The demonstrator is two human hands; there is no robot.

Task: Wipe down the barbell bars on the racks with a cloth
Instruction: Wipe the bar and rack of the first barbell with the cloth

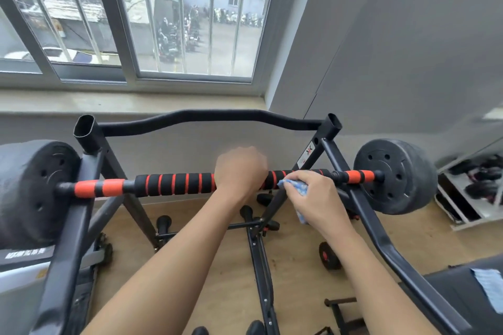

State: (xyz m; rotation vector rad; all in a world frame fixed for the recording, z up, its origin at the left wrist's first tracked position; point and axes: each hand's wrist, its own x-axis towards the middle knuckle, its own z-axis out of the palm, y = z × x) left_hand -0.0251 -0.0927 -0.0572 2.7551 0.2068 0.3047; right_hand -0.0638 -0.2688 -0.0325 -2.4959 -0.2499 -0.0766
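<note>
A barbell bar (174, 183) with black foam and orange stripes lies across a black rack (89, 141), with a black weight plate on its left end (30, 193) and on its right end (394, 175). My left hand (241, 171) grips the bar near its middle, fingers curled over it. Just to the right, my right hand (313, 196) holds a blue and white cloth (298, 187) against the bar's underside; most of the cloth is hidden in my palm, with a tail hanging below.
A curved black rack crossbar (206, 115) runs behind the bar, under a window sill (130, 102). Rack legs and small wheels (328, 255) stand on the wood floor. A white shelf (462, 198) sits at right. Another blue cloth (490, 288) lies on a black pad.
</note>
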